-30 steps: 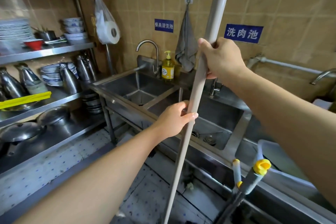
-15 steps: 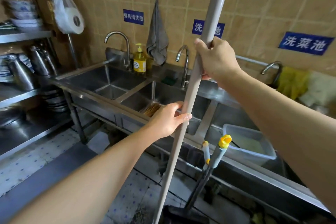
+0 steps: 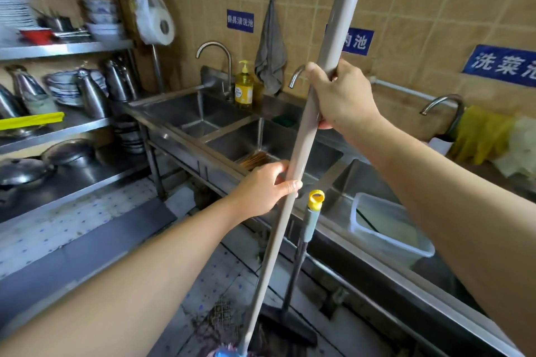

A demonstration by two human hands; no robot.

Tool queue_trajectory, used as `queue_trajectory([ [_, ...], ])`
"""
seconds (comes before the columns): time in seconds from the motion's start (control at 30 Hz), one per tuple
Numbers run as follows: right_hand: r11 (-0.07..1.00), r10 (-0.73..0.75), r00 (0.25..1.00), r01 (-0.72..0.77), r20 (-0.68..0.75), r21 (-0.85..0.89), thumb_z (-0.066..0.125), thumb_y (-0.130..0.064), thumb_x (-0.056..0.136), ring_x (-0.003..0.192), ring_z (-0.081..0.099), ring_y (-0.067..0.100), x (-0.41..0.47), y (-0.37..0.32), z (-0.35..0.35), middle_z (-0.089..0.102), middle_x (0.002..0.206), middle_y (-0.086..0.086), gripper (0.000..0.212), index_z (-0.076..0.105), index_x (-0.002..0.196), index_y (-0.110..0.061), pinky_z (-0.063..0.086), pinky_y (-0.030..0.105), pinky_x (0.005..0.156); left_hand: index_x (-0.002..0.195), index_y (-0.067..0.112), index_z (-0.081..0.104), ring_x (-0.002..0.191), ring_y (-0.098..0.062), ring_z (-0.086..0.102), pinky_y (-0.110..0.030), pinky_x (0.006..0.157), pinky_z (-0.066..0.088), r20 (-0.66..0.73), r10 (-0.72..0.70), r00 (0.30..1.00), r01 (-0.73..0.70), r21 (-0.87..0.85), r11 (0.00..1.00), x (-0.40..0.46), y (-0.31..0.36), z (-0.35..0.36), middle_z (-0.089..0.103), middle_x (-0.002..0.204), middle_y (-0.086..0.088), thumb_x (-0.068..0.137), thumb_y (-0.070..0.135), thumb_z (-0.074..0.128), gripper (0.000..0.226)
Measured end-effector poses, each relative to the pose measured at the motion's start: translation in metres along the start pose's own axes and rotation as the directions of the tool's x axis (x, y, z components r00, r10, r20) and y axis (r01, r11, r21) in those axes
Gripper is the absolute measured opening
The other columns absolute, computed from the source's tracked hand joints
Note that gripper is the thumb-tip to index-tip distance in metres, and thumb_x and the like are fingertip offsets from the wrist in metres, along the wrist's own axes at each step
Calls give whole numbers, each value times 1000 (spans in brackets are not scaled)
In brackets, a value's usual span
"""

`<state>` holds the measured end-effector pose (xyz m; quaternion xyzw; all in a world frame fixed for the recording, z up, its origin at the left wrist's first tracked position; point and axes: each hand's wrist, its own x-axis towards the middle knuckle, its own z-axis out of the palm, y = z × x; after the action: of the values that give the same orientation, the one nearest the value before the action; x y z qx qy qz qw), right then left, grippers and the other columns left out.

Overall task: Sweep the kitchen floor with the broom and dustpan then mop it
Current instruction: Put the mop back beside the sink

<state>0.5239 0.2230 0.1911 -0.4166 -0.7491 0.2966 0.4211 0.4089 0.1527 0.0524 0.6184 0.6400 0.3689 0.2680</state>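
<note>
A long grey mop pole (image 3: 301,151) runs from the top of the view down to the floor. My right hand (image 3: 340,95) grips it high up, and my left hand (image 3: 266,188) grips it lower down. The mop head (image 3: 232,352) shows blue and stringy at the bottom edge, on the tiled floor (image 3: 220,278). A broom with a grey-and-yellow handle end (image 3: 313,211) leans against the sink front, its dark head (image 3: 287,324) on the floor beside the mop.
A steel three-basin sink (image 3: 203,136) runs along the tiled wall with taps, a yellow soap bottle (image 3: 243,88) and a hanging grey cloth (image 3: 271,55). Steel shelves (image 3: 66,124) with pots and bowls stand left. A clear plastic tub (image 3: 388,229) sits in the right basin.
The view has swung back left and tipped down, showing the mop head and broom head on the floor. Both hands keep the same grip on the pole.
</note>
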Motion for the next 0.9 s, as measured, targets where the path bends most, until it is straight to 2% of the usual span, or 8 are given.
queue_trajectory([
  [0.17,1000,-18,999,18,27,10,48,-46,95,86,65,26,-22,9,-36,62,95,9,33,50,98,-13,58,46,76,116,18,57,96,-12,63,-31,86,54,-14,-25,1000,25,36,999,-17,29,31,65,103,3,93,39,53,32],
  [0.27,1000,3,1000,-3,11,18,49,-48,94,87,66,26,-31,13,-56,63,97,10,34,50,99,-14,58,46,76,117,19,58,98,-11,63,-34,90,54,13,-13,1000,12,5,1000,-21,44,46,65,105,5,92,40,54,32],
  [0.4,998,57,998,-57,-39,3,51,-51,91,86,66,30,-41,17,-80,63,94,11,35,47,80,-18,57,48,74,111,22,57,95,-10,64,-37,89,54,64,23,998,-21,-20,1000,-24,61,63,66,97,8,93,37,54,23],
  [0.53,993,109,989,-114,-103,-40,50,-54,90,84,66,28,-55,23,-102,63,92,9,36,48,81,-20,58,47,73,105,19,59,91,-18,68,-45,85,55,114,68,991,-61,-63,996,-19,70,85,70,95,0,91,40,57,25],
  [0.63,982,121,974,-145,-191,-118,48,-56,90,86,65,31,-70,32,-116,63,90,9,39,50,85,-17,56,49,77,91,28,56,89,-19,68,-45,85,54,189,120,975,-105,-88,991,-16,77,107,72,91,0,93,34,56,6],
  [0.73,971,125,959,-172,-255,-168,49,-53,91,84,65,32,-84,42,-130,63,89,9,35,45,77,-20,55,51,75,86,32,53,89,-19,69,-46,84,54,251,187,950,-160,-127,979,-16,83,129,73,87,2,92,36,55,8],
  [0.9,948,143,939,-220,-312,-230,51,-52,89,79,65,29,-101,56,-151,64,87,7,43,56,95,-10,57,47,71,88,37,48,87,-20,68,-44,80,56,277,222,935,-191,-134,972,-18,91,163,72,91,1,93,38,53,7],
])
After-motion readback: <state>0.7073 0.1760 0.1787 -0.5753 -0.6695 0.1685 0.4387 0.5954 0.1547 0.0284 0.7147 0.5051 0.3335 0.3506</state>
